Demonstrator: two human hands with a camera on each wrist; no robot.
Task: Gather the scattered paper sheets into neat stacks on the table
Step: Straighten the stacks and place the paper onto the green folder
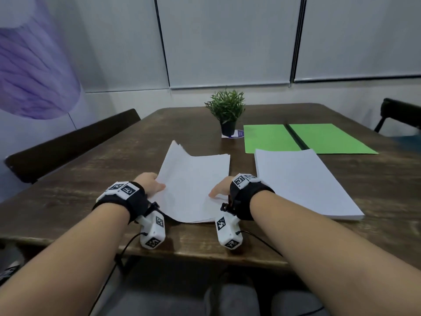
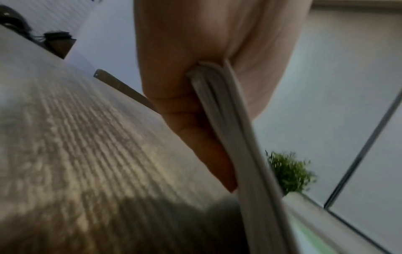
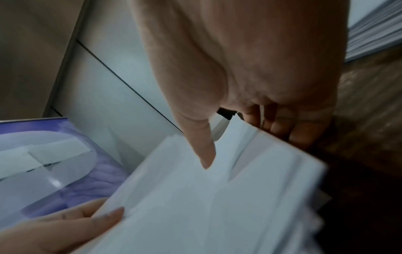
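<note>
A loose bundle of white paper sheets (image 1: 193, 183) is held just above the dark wooden table (image 1: 91, 179), its far corners uneven. My left hand (image 1: 150, 184) grips the bundle's left edge, thumb on top and fingers underneath; the left wrist view shows the sheet edges (image 2: 230, 130) pinched between thumb and fingers. My right hand (image 1: 222, 188) grips the right edge, with its thumb (image 3: 202, 151) on top of the sheets (image 3: 217, 197) and the fingers (image 3: 280, 125) curled below. A neat thick stack of white paper (image 1: 303, 181) lies to the right.
An open green folder (image 1: 305, 137) lies behind the neat stack. A small potted plant (image 1: 227, 110) stands at the table's middle back. A dark bench (image 1: 68, 142) runs along the left side, and a dark chair (image 1: 401, 115) stands at the far right.
</note>
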